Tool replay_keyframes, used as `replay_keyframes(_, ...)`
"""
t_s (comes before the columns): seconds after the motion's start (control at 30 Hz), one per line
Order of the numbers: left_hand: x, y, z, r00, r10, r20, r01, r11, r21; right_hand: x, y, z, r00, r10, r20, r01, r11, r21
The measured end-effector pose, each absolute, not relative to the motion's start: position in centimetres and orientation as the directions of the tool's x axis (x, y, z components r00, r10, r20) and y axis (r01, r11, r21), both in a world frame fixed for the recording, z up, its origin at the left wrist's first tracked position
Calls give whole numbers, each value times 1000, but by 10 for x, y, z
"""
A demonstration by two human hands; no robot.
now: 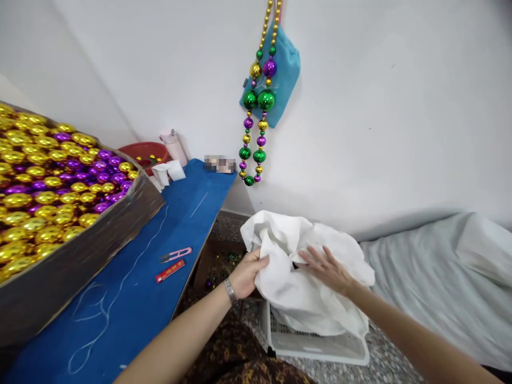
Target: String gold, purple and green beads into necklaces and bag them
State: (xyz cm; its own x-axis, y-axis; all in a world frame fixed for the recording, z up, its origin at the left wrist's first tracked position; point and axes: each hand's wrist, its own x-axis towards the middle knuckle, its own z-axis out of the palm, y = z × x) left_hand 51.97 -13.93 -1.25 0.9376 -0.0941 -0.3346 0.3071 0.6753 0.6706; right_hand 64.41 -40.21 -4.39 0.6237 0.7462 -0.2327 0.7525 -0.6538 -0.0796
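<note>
A crumpled white cloth sack [308,306] sits in and over a white plastic basket [320,354] on the floor. My left hand [247,273], with a metal watch on its wrist, grips the sack's left edge between thumb and fingers. Against the sack's upper right side lies my right hand [326,268], its fingers spread and flat on the fabric. Between the two hands the sack's folds part, with a small dark spot by my right fingertips. What the sack contains is hidden.
Left, a blue table [132,288] bears a large cardboard box [92,250] of gold and purple beads, pink thread snips [176,255], a red packet [170,271] and loose thread. A bead necklace [266,100] hangs on the wall. Grey fabric [432,272] covers something at right.
</note>
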Motion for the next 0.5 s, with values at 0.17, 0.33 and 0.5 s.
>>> replay_keyframes(0.17, 498, -138, -73, 803, -203, -560, 577, 495, 649, 775, -388, -41, 791, 598, -131, 607, -794, 36)
replay_keyframes(0.33, 511, -135, -116, 761, 118, -638, 533, 446, 719, 845, -341, -54, 823, 559, -101, 566, -823, 56)
replay_keyframes(0.5, 535, -134, -114, 779, 229, -583, 489, 361, 794, 807, -306, -101, 703, 695, -151, 696, -716, -54)
